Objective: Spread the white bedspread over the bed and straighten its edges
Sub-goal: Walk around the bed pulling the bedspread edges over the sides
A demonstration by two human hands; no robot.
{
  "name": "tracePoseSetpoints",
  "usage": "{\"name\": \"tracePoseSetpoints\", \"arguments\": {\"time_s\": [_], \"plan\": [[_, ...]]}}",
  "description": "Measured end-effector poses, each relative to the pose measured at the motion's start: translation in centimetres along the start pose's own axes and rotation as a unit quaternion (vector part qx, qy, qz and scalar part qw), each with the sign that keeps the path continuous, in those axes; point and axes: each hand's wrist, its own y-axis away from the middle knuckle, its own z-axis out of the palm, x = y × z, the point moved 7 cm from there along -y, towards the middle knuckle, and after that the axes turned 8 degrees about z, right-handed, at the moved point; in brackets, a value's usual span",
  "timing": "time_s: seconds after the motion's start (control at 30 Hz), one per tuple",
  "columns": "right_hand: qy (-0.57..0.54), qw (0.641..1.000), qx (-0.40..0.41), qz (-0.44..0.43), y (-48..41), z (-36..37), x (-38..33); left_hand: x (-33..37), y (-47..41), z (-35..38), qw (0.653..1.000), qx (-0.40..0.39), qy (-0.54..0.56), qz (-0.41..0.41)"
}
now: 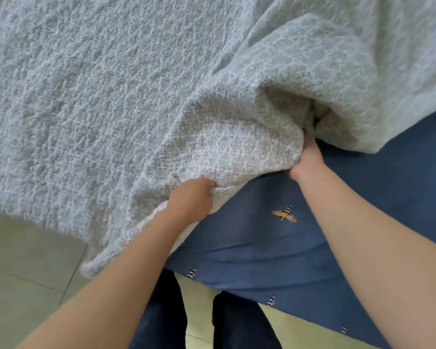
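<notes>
The left hand (190, 199) has its grip closed on the bunched hem of the white textured bedspread with a grey medallion pattern (136, 96); the right hand (306, 161) pinches a raised fold of it just beside. From both grips the quilted cloth spreads over the bed's far side, its near-left corner hanging over the pale tiled floor (23, 260). A blue bee-printed sheet (262, 248) lies bare at the near edge.

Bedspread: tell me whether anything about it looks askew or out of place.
Yes. The white bedspread is bunched into deep folds where the left hand and right hand grip it, leaving the blue sheet uncovered at the near right; its near edge runs diagonally.
</notes>
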Motion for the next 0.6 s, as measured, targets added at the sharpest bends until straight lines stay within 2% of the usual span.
{"name": "tracePoseSetpoints", "arguments": {"time_s": [0.1, 0.2, 0.33, 0.4, 0.5, 0.6], "plan": [[0.115, 0.988, 0.077, -0.061, 0.6, -5.8, -1.9, 3.9, 2.1, 5.3, 0.999, -0.037, 0.005, 0.010], [0.142, 0.980, 0.113, -0.080, 2.1, -11.2, -2.9, 7.5, 3.7, 10.2, 0.997, -0.075, 0.014, 0.018], [0.109, 0.987, 0.098, -0.067, 2.6, -16.6, -3.0, 10.9, 5.1, 15.1, 0.995, -0.097, 0.032, 0.021], [0.116, 0.981, 0.121, -0.101, 3.7, -19.4, -3.4, 12.0, 6.0, 17.3, 0.993, -0.108, 0.045, 0.019], [0.132, 0.976, 0.140, -0.103, 5.1, -23.2, -2.6, 12.7, 7.8, 20.9, 0.990, -0.123, 0.065, 0.011], [0.101, 0.981, 0.136, -0.090, 5.2, -28.5, -0.9, 12.8, 9.5, 24.1, 0.989, -0.140, 0.039, 0.010]]}}
